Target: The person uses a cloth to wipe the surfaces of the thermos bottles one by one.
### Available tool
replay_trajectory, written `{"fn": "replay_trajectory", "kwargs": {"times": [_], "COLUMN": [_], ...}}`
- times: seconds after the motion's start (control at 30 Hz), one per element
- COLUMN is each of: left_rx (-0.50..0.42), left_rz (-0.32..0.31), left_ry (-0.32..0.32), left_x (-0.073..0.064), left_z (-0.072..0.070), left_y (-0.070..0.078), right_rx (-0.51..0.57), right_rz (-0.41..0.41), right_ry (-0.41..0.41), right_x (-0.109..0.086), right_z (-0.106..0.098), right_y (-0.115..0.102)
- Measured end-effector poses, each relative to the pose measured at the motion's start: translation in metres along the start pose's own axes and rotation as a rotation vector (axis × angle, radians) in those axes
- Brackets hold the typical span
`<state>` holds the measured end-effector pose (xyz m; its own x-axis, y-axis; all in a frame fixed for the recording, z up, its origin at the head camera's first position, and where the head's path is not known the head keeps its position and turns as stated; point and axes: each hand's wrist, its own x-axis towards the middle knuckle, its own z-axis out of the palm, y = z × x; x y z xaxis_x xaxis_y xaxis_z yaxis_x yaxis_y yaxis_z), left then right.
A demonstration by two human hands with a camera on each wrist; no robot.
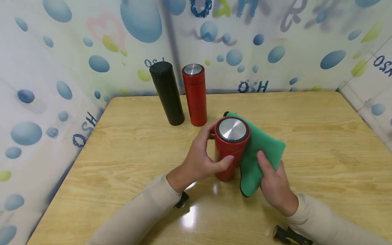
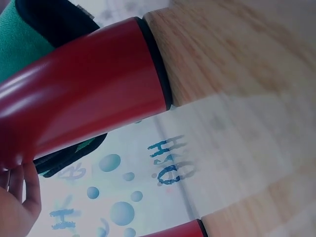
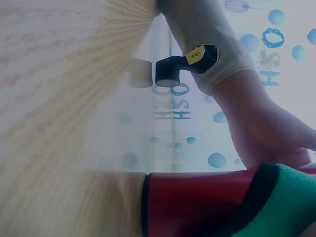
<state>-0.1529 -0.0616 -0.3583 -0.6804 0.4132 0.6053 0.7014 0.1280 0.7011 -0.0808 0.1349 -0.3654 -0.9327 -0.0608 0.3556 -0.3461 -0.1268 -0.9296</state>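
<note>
A red thermos flask (image 1: 225,166) with a brushed silver lid top stands upright on the wooden table, its dark base ring meeting the surface in both wrist views. My left hand (image 1: 199,158) grips it near the top, thumb in front and fingers round the left side. On the flask's right side lies a green cloth (image 1: 260,139) with dark edging, touching it. My right hand (image 1: 274,187) holds this cloth, thumb on top; its other fingers are mostly hidden underneath. The right wrist view shows the left hand (image 3: 269,128) by the flask (image 3: 197,197) and cloth (image 3: 294,197).
Behind and to the left stand a second red thermos flask (image 1: 196,98) and a black cylindrical bottle (image 1: 168,95). The table (image 1: 321,136) meets a patterned wall covering (image 1: 190,44) at the back. Dark wrist-worn devices (image 1: 289,235) hang under the sleeves.
</note>
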Motion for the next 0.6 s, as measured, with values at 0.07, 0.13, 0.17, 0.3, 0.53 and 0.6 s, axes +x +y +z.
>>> {"fn": "replay_trajectory", "kwargs": {"times": [0.07, 0.13, 0.17, 0.3, 0.53, 0.6], "left_rx": [-0.02, -0.03, -0.033, -0.027, -0.007, 0.0], "left_rz": [-0.006, -0.007, -0.007, -0.01, 0.01, 0.018], "left_ry": [0.001, 0.007, 0.01, 0.007, -0.008, -0.008], "left_x": [-0.0012, -0.0016, -0.0013, 0.0002, -0.0015, -0.0004], "left_z": [-0.0005, -0.001, -0.0012, -0.0018, -0.0016, -0.0015], "left_y": [0.0003, 0.0004, 0.0005, -0.0006, -0.0012, -0.001], "right_rx": [-0.013, -0.039, -0.056, -0.121, -0.131, -0.136], "right_rz": [0.001, 0.008, 0.013, 0.053, 0.054, 0.041], "right_ry": [-0.001, -0.001, -0.002, -0.005, -0.025, -0.021], "right_x": [-0.0006, -0.0004, -0.0001, 0.0013, 0.0005, 0.001], "right_z": [0.0003, 0.0007, 0.0009, 0.0012, 0.0009, 0.0006], "right_y": [0.0003, 0.0006, 0.0007, 0.0005, 0.0007, 0.0001]}}
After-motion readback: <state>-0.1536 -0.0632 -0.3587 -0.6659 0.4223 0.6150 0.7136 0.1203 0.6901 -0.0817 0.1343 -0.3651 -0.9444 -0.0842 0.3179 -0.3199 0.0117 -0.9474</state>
